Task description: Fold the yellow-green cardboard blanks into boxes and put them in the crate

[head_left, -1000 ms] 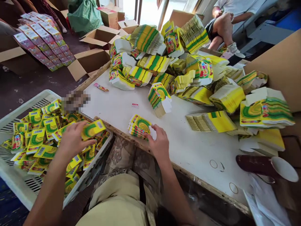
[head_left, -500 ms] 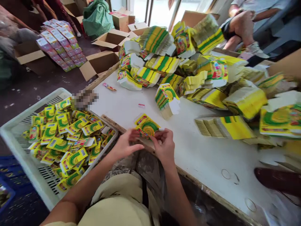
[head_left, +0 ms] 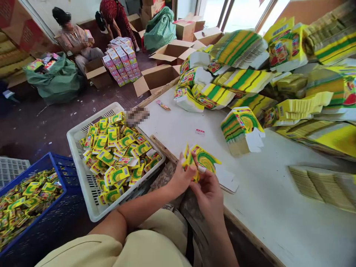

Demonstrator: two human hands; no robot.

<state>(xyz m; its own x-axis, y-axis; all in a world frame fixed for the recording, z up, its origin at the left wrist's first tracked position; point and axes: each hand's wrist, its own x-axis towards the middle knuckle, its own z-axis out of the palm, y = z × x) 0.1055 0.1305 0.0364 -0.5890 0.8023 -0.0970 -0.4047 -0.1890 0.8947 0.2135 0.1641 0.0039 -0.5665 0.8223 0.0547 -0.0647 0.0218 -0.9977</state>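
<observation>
My left hand (head_left: 180, 180) is closed around a small yellow-and-green carton (head_left: 188, 159), held upright above the table's near edge. My right hand (head_left: 210, 191) pinches the carton's lower end, with a white flap by its fingertips. Just behind the hands, flat printed cartons (head_left: 207, 160) lie on the white table, their white flaps pointing right. Left of the hands, a white plastic basket (head_left: 72, 148) holds a heap of filled-out yellow cartons (head_left: 116, 176). The carton's inside is hidden by my fingers.
Bundles of flat cartons (head_left: 244, 79) pile up across the table's far side. A small wrapped stick (head_left: 163, 105) lies near its left edge. A blue crate (head_left: 59, 167) of small packs stands at the left. Open cardboard boxes (head_left: 158, 79) and two people (head_left: 80, 44) are beyond.
The view has swung left. My hands have come together; the left, open before, now grips a small carton that the right also holds. The flat cartons behind them show more white flap.
</observation>
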